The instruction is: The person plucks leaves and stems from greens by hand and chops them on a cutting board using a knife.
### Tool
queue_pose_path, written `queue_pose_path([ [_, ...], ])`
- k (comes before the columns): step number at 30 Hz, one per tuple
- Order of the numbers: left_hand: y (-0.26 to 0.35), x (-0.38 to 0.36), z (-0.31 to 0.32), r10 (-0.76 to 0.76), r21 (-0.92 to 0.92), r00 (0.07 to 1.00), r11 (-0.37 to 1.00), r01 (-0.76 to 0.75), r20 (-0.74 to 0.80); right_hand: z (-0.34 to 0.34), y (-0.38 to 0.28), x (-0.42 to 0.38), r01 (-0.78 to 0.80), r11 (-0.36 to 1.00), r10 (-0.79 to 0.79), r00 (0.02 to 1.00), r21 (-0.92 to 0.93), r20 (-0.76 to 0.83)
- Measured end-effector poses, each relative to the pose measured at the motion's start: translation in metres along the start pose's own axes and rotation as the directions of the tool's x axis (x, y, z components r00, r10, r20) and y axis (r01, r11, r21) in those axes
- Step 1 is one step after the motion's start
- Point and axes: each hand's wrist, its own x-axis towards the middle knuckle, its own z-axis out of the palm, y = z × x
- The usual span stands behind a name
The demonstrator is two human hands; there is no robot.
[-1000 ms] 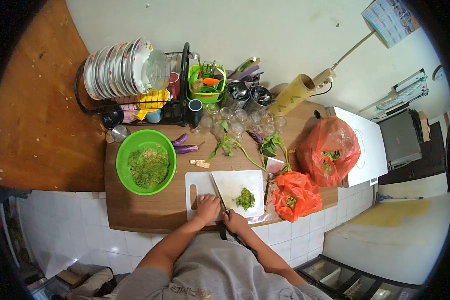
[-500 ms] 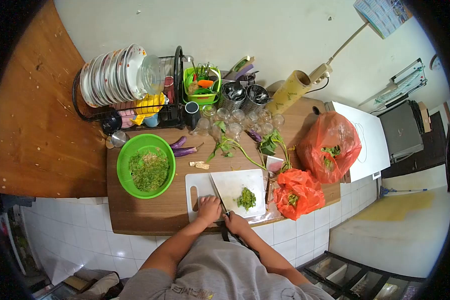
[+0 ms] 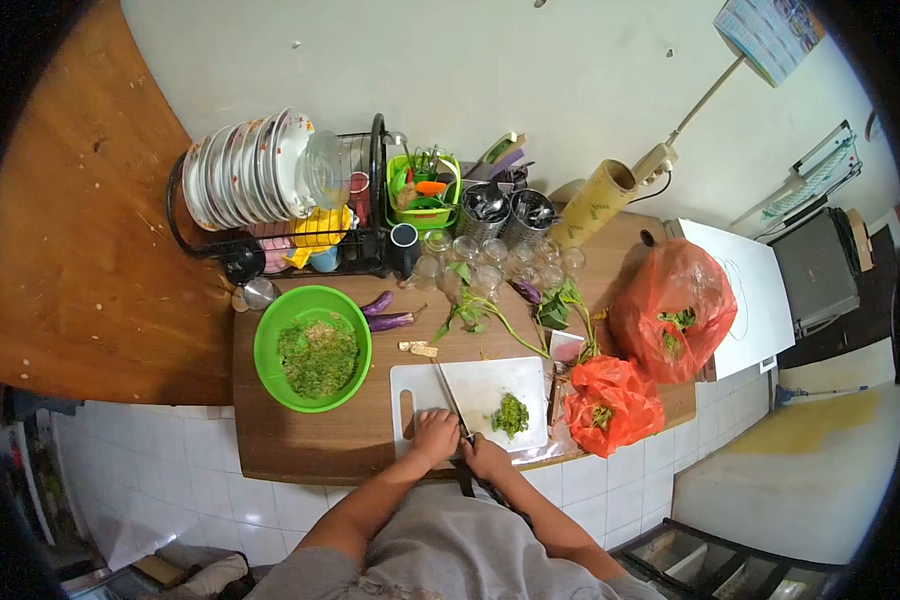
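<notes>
On the white cutting board (image 3: 480, 388) lies a small heap of chopped greens (image 3: 510, 416), right of the knife (image 3: 450, 392). The knife's blade points away from me and slightly left. My right hand (image 3: 486, 458) is wrapped round its handle at the board's near edge. Left of the blade, my left hand (image 3: 436, 435) rests on the board, fingers drawn together; whatever may lie under them is hidden. A green basin (image 3: 266, 352) of chopped greens stands left of the board. Tan pieces (image 3: 418, 348) lie just beyond the board.
Purple eggplants (image 3: 388, 321), glass jars (image 3: 488, 278) and leafy stems (image 3: 505, 326) lie behind the board. Red plastic bags (image 3: 705, 280) stand to the right. A dish rack (image 3: 378, 190) with plates and a green utensil basket (image 3: 422, 214) stand at the back left.
The whole view has shifted, so the table and its objects appear a little lower and further right. Both hands keep about the same place relative to the board and knife.
</notes>
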Motion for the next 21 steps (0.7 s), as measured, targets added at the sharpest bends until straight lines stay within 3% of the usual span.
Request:
queue_pose_path([
  [6, 0.000, 0.000, 0.002, 0.011, -0.040, 0.998, 0.999, -0.013, -0.063, -0.002, 0.012, -0.005, 0.028, 1.000, -0.027, 0.997, 0.012, -0.067],
  [17, 0.014, 0.015, -0.001, 0.025, 0.000, 0.999, 1.000, -0.025, 0.020, 0.000, 0.059, -0.024, -0.054, 0.985, 0.085, 0.978, 0.164, -0.190],
  [21, 0.026, 0.020, 0.009, 0.020, -0.036, 0.999, 0.999, -0.019, 0.028, -0.005, 0.057, -0.032, -0.017, 0.985, 0.051, 0.979, 0.172, -0.199],
])
